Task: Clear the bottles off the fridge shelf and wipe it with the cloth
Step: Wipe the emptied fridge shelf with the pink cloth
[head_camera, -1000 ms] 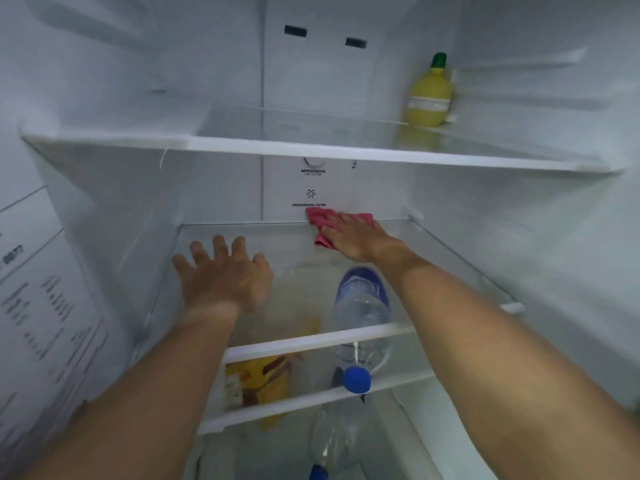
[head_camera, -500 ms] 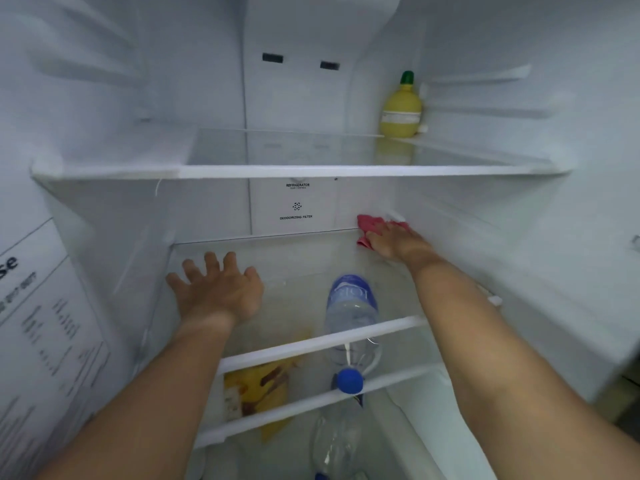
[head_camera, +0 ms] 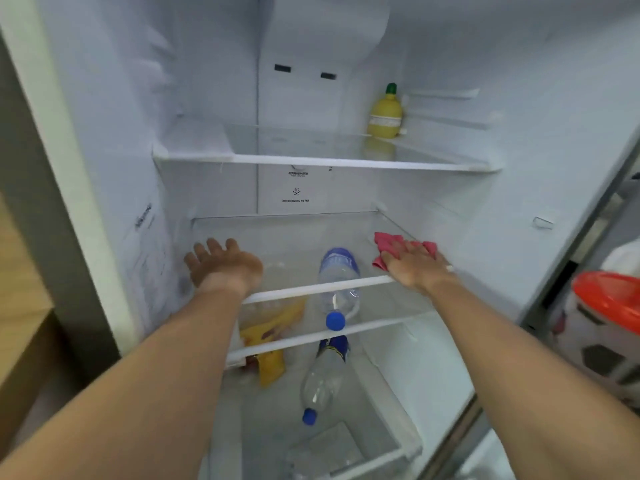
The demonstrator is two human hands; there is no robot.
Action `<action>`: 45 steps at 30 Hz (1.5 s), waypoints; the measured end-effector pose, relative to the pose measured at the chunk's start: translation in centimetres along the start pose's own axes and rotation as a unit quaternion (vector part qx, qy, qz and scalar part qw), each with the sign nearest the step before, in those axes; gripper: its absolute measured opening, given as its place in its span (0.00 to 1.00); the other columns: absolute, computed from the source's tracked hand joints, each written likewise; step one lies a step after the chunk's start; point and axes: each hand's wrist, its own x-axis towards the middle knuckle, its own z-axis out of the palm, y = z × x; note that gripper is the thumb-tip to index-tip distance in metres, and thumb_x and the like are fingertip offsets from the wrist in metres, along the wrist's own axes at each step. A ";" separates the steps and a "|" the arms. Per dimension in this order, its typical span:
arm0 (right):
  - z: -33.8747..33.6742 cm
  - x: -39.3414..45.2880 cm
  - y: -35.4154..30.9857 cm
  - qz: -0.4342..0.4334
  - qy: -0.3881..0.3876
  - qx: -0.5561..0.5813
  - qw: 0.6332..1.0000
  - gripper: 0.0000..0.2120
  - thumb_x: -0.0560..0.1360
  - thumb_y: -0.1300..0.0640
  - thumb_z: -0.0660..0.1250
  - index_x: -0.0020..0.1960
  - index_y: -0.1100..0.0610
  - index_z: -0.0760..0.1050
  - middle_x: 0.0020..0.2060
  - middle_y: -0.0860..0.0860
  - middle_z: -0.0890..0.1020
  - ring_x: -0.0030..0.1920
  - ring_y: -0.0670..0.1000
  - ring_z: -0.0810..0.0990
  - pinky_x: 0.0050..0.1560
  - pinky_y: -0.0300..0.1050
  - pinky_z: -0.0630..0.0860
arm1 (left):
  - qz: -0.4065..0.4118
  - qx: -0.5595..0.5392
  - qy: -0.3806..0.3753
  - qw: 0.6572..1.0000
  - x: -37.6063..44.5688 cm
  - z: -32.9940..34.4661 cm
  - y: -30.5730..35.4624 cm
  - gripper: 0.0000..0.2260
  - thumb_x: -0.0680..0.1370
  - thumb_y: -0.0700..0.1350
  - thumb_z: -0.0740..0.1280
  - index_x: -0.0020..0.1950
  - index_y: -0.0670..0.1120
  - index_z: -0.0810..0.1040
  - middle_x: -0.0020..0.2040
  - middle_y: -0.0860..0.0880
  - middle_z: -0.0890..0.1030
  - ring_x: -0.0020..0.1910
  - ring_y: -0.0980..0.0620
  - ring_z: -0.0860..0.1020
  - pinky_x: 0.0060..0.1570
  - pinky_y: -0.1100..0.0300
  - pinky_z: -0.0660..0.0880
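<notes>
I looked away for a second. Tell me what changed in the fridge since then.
The right hand slid the pink cloth from the back middle of the glass shelf rightward, then forward along its right edge. The left hand stayed flat on the shelf's left side. The yellow bottle above and the water bottles below did not move.

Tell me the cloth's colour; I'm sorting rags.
Pink-red cloth, under the right hand; head view.

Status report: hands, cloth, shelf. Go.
Right hand flat on pink cloth, right side of glass shelf. Left hand open, empty. No bottles on this shelf; two water bottles below.
</notes>
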 end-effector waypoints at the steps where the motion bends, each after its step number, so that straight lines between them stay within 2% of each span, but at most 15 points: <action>1: 0.2 -1.0 -0.6 0.002 0.008 0.007 1.000 0.33 0.79 0.36 0.44 0.81 0.46 0.50 0.81 0.48 0.53 0.80 0.53 0.51 0.77 0.58 0.45 | 0.010 -0.001 0.001 1.000 -0.4 -0.1 -0.3 0.24 0.82 0.48 0.47 0.77 0.44 0.60 0.79 0.40 0.57 0.78 0.39 0.55 0.76 0.44 0.52; 5: 0.7 -4.0 -4.5 -0.044 0.024 0.019 0.999 0.34 0.78 0.34 0.44 0.81 0.45 0.50 0.81 0.48 0.52 0.80 0.55 0.50 0.77 0.60 0.44 | 0.024 -0.004 0.003 1.000 -2.0 -0.4 -1.3 0.23 0.81 0.45 0.50 0.76 0.41 0.62 0.77 0.39 0.62 0.76 0.40 0.60 0.75 0.47 0.58; 11: 1.2 -5.9 -12.3 -0.140 0.012 0.025 0.990 0.30 0.80 0.38 0.44 0.81 0.43 0.49 0.81 0.45 0.50 0.80 0.55 0.49 0.76 0.61 0.45 | 0.039 -0.033 0.033 0.998 -2.9 -0.3 -1.9 0.18 0.78 0.40 0.56 0.68 0.39 0.68 0.67 0.40 0.71 0.68 0.41 0.68 0.70 0.50 0.64; 15: 1.5 -7.3 -16.8 -0.228 0.024 0.032 0.973 0.29 0.80 0.42 0.44 0.81 0.44 0.50 0.81 0.46 0.51 0.80 0.55 0.50 0.77 0.62 0.46 | 0.045 -0.022 0.042 0.998 -2.9 -0.1 -1.8 0.19 0.80 0.44 0.55 0.69 0.39 0.69 0.68 0.40 0.70 0.69 0.41 0.68 0.71 0.48 0.64; 18: 1.6 -8.4 -17.5 -0.267 0.044 0.050 0.961 0.28 0.81 0.43 0.44 0.81 0.45 0.54 0.80 0.46 0.55 0.79 0.53 0.53 0.77 0.59 0.49 | 0.050 -0.023 0.052 0.997 -3.2 0.1 -1.9 0.21 0.81 0.50 0.55 0.69 0.39 0.72 0.67 0.40 0.72 0.67 0.40 0.69 0.67 0.48 0.66; 21: 1.0 -7.6 -14.0 -0.296 0.057 0.008 0.953 0.25 0.82 0.42 0.46 0.78 0.44 0.62 0.79 0.45 0.60 0.79 0.50 0.56 0.77 0.55 0.50 | 0.056 -0.037 0.065 0.996 -3.3 0.0 -1.9 0.20 0.82 0.48 0.51 0.68 0.38 0.71 0.67 0.39 0.72 0.67 0.40 0.69 0.68 0.49 0.65; 23: 0.5 -6.0 -9.7 -0.274 0.061 -0.055 0.958 0.24 0.82 0.41 0.48 0.76 0.43 0.64 0.79 0.45 0.60 0.78 0.50 0.58 0.76 0.55 0.52 | 0.059 -0.037 0.068 0.995 -3.5 -0.1 -1.8 0.22 0.83 0.50 0.49 0.69 0.38 0.70 0.68 0.39 0.71 0.68 0.40 0.68 0.69 0.49 0.64; 24: 0.3 -5.2 -7.0 -0.233 0.057 -0.058 0.969 0.25 0.82 0.41 0.48 0.78 0.43 0.61 0.79 0.45 0.59 0.78 0.50 0.58 0.76 0.55 0.52 | 0.059 -0.032 0.068 0.995 -3.6 0.0 -1.7 0.23 0.83 0.51 0.48 0.70 0.38 0.69 0.69 0.39 0.71 0.69 0.40 0.68 0.69 0.49 0.64; 27: 0.0 -3.5 0.1 -0.075 0.040 -0.006 0.996 0.28 0.82 0.41 0.46 0.80 0.45 0.54 0.79 0.49 0.59 0.78 0.53 0.57 0.76 0.57 0.50 | 0.045 -0.017 0.060 0.997 -3.6 0.0 -1.4 0.24 0.83 0.53 0.47 0.71 0.39 0.67 0.70 0.40 0.69 0.70 0.41 0.67 0.70 0.49 0.63; 30: 0.4 -2.9 1.0 0.016 0.026 0.034 0.999 0.31 0.78 0.36 0.45 0.80 0.42 0.52 0.80 0.49 0.57 0.79 0.56 0.53 0.76 0.61 0.45 | 0.038 -0.007 0.055 0.998 -3.4 0.1 -1.0 0.25 0.82 0.53 0.47 0.72 0.40 0.66 0.72 0.41 0.68 0.72 0.42 0.65 0.71 0.49 0.62; 32: 0.5 -2.2 -1.3 0.027 -0.008 0.043 0.999 0.34 0.77 0.33 0.44 0.80 0.41 0.47 0.81 0.49 0.50 0.80 0.59 0.47 0.75 0.64 0.40 | 0.030 -0.003 0.054 0.998 -3.4 0.2 -1.0 0.25 0.82 0.52 0.47 0.74 0.40 0.65 0.73 0.41 0.67 0.73 0.42 0.64 0.72 0.49 0.61; 36: 0.7 0.2 -8.7 -0.093 -0.037 0.034 0.994 0.33 0.78 0.33 0.41 0.80 0.40 0.42 0.81 0.46 0.44 0.80 0.56 0.42 0.77 0.60 0.39 | 0.032 -0.007 0.056 0.998 -3.3 0.4 -1.1 0.25 0.82 0.51 0.47 0.76 0.40 0.62 0.75 0.41 0.65 0.74 0.42 0.63 0.74 0.49 0.60; 42: 1.5 3.9 -21.7 -0.240 -0.042 0.040 0.969 0.29 0.80 0.37 0.41 0.80 0.39 0.44 0.81 0.44 0.45 0.80 0.54 0.43 0.77 0.59 0.38 | 0.034 -0.021 0.063 0.997 -2.8 0.9 -1.1 0.28 0.83 0.50 0.47 0.80 0.38 0.53 0.81 0.40 0.54 0.80 0.43 0.53 0.79 0.49 0.50; 45: 1.1 6.0 -25.4 -0.279 -0.050 0.044 0.958 0.29 0.81 0.39 0.43 0.81 0.40 0.45 0.81 0.44 0.47 0.80 0.52 0.44 0.77 0.57 0.39 | 0.038 -0.015 0.081 0.996 -2.6 1.2 -1.2 0.28 0.82 0.50 0.48 0.80 0.37 0.53 0.81 0.40 0.55 0.80 0.43 0.53 0.79 0.50 0.50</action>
